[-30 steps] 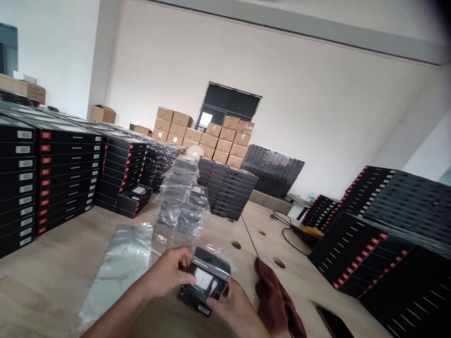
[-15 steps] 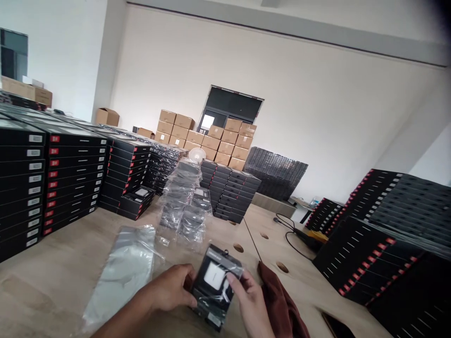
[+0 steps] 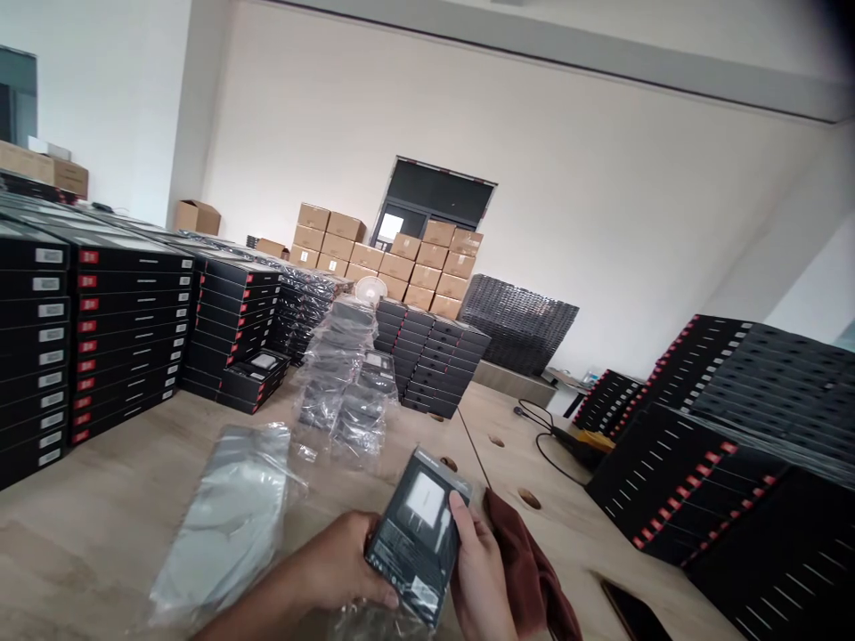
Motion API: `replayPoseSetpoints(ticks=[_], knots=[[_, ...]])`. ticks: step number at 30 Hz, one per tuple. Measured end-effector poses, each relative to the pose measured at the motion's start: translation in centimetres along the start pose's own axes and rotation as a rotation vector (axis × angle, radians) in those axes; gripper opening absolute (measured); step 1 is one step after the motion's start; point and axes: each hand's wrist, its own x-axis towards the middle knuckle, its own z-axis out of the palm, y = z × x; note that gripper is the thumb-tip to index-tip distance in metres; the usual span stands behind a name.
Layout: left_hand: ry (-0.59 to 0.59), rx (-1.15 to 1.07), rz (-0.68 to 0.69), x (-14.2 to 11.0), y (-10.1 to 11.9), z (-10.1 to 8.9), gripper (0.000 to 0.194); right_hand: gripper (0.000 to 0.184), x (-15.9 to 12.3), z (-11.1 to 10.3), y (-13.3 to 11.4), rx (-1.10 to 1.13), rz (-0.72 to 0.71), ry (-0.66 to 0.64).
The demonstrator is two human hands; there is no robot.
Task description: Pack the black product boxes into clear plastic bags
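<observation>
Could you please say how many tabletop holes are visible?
4: one hole beside stacked black boxes, one partly behind the held black box, one near the brown cloth, one beyond that; others may be hidden.

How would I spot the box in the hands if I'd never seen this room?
Find the pale wooden table, then the flat clear plastic lying on it. To its right, at the table's near side, the left hand and right hand hold a small black box showing a white picture. Unlike the stacked black boxes beyond, it is gripped in both hands.
</observation>
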Motion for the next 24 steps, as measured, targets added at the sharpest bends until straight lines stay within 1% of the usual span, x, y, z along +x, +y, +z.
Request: replayPoseSetpoints(ticks=[2,4,6,7,9,11,13,15,17,19,21,22,23,24], knots=[[0.098,0.032,0.061,0.2,0.1,0.3,0.033,0.042,-0.3,0.5,0.2,-0.077,-0.059,-0.052],[0.203,0.024,0.127,0.3,0.6,0.2,0.03,0.04,-0.8,0.9,0.5,-0.154,-0.113,-0.134],[0.258,0.011,0.197,0.1,1.3,0.1,0.03,0.041,-1.2,1.2,0.9,-0.202,-0.128,-0.194],[0.276,0.017,0.225,0.0,1.7,0.1,0.029,0.042,-1.3,1.3,1.2,-0.213,-0.127,-0.202],[0.279,0.031,0.275,-0.2,2.3,0.2,0.032,0.043,-1.2,1.5,1.4,-0.208,-0.126,-0.172],[0.264,0.029,0.288,-0.4,2.5,0.3,0.047,0.04,-0.4,1.9,0.8,-0.187,-0.131,-0.117],[0.257,0.013,0.238,-0.4,2.3,0.2,0.063,0.037,1.3,2.8,-0.7,-0.189,-0.132,-0.069],[0.287,0.057,0.167,-0.2,1.7,0.0,0.065,0.037,3.9,4.4,-2.9,-0.249,-0.146,-0.029],[0.328,0.202,0.126,0.1,1.1,-0.4,0.057,0.037,7.1,6.6,-5.0,-0.329,-0.177,0.004],[0.346,0.403,0.095,0.4,0.5,-0.7,0.045,0.038,10.4,9.3,-6.5,-0.386,-0.205,0.016],[0.303,0.562,0.075,0.8,0.0,-1.0,0.031,0.039,13.2,11.9,-7.4,-0.461,-0.232,0.014],[0.266,0.603,0.068,1.0,-0.2,-1.2,0.025,0.04,14.3,13.0,-7.7,-0.512,-0.251,0.018],[0.225,0.61,0.067,1.2,-0.4,-1.3,0.019,0.039,15.1,13.9,-8.0,-0.57,-0.276,0.027],[0.183,0.556,0.07,1.4,-0.6,-1.4,0.012,0.039,15.6,14.5,-8.3,-0.629,-0.31,0.043]])
